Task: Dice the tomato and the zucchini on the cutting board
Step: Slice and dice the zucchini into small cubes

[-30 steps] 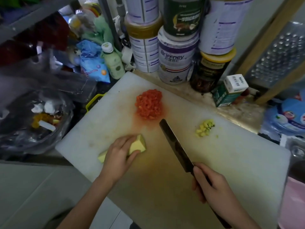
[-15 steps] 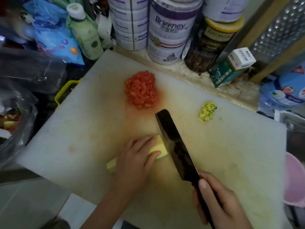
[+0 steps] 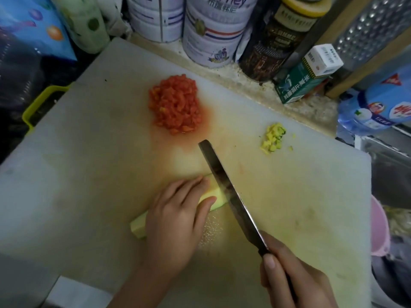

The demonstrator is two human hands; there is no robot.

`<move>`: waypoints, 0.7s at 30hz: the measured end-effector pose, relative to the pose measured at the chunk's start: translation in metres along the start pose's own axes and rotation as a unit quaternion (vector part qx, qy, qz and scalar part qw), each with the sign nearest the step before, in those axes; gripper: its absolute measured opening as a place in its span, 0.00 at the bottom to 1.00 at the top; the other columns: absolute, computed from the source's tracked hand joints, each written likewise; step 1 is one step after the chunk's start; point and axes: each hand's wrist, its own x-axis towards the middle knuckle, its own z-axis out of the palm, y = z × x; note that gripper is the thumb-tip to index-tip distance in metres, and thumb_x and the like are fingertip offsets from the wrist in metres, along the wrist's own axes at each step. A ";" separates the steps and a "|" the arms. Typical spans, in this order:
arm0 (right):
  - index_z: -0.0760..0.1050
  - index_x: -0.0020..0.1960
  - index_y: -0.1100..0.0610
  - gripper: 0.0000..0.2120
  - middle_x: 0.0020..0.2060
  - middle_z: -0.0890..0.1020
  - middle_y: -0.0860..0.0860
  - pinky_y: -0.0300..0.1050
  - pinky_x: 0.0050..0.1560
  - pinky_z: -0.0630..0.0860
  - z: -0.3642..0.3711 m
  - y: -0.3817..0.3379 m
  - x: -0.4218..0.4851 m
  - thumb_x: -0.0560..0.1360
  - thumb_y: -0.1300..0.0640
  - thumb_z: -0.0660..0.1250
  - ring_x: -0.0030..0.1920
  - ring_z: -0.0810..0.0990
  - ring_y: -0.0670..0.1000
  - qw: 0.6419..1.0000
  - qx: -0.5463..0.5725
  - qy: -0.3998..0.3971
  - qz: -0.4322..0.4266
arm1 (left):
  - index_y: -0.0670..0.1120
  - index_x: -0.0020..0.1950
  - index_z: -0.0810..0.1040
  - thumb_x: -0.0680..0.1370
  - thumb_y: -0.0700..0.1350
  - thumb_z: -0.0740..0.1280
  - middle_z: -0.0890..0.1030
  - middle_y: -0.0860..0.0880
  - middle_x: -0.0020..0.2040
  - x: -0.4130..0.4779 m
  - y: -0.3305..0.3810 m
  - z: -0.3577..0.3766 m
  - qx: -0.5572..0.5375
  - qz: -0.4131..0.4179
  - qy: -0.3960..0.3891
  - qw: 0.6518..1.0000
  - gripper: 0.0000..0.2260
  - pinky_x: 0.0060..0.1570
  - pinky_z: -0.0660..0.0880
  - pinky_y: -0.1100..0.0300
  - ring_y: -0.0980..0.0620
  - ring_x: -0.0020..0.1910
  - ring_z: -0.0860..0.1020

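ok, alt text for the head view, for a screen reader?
A person's left hand holds a zucchini piece on a white cutting board while the right hand holds a knife across its end. Behind lie a pile of diced tomato and a few zucchini dice.

Cutting board [image 3: 89, 152]: tomato dice [image 3: 175, 105]; zucchini [image 3: 138, 227]; zucchini dice [image 3: 273, 138]

This is a small home kitchen: a white cutting board [image 3: 89, 152] with diced tomato [image 3: 175, 105] lies on a stone counter [image 3: 255, 85], crowded by food tins [image 3: 211, 41] and a metal grater [image 3: 373, 25].
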 end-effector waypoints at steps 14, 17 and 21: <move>0.73 0.59 0.38 0.15 0.30 0.74 0.39 0.25 0.30 0.69 -0.002 -0.004 0.003 0.80 0.40 0.50 0.28 0.76 0.38 1.000 0.001 -0.002 0.007 | 0.45 0.57 0.84 0.78 0.51 0.65 0.84 0.52 0.55 0.001 0.000 -0.002 -0.004 -0.004 0.004 1.000 0.15 0.50 0.78 0.55 0.51 0.53 0.80; 0.70 0.61 0.37 0.15 0.32 0.72 0.35 0.28 0.28 0.70 -0.001 -0.007 0.007 0.81 0.42 0.48 0.26 0.74 0.39 0.997 -0.067 -0.017 -0.023 | 0.45 0.57 0.84 0.78 0.51 0.66 0.84 0.52 0.55 0.001 0.000 -0.002 -0.004 -0.005 0.008 1.000 0.14 0.51 0.76 0.56 0.52 0.53 0.80; 0.66 0.63 0.41 0.16 0.29 0.75 0.41 0.33 0.21 0.69 0.005 -0.010 0.006 0.82 0.43 0.44 0.20 0.71 0.43 0.992 -0.118 -0.034 -0.015 | 0.44 0.56 0.84 0.77 0.50 0.67 0.84 0.51 0.55 0.000 -0.001 -0.001 -0.015 -0.003 0.011 1.000 0.14 0.53 0.73 0.58 0.52 0.53 0.79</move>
